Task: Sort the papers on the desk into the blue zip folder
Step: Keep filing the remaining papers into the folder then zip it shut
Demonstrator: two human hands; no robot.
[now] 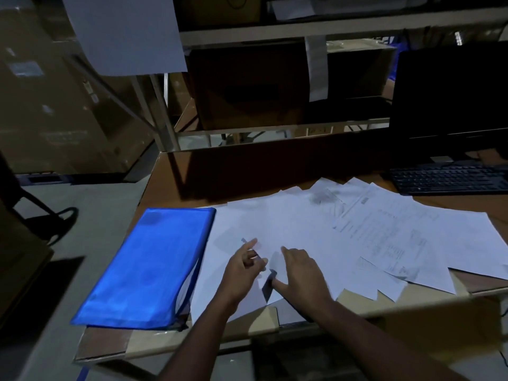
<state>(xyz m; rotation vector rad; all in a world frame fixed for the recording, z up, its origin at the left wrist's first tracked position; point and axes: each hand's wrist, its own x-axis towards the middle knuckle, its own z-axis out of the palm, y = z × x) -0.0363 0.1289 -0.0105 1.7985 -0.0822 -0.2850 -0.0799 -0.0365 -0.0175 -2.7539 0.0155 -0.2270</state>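
The blue zip folder (145, 268) lies flat at the desk's left end, its zip edge toward the papers and partly open near the front. Several white papers (357, 232) are spread loosely over the desk to its right, some printed, some blank. Both hands hover over the nearest sheets at the front middle. My left hand (242, 268) has its index finger stretched out and the other fingers curled; a small pen-like thing shows by its fingertips, too blurred to name. My right hand (302, 273) lies flat on the paper with fingers spread.
A black keyboard (448, 178) and dark monitor (450, 100) stand at the back right. Metal shelving (275, 31) with cardboard boxes (247, 86) rises behind the desk. A sheet of paper (123, 31) hangs at upper left. The desk's front edge (412, 306) is close to me.
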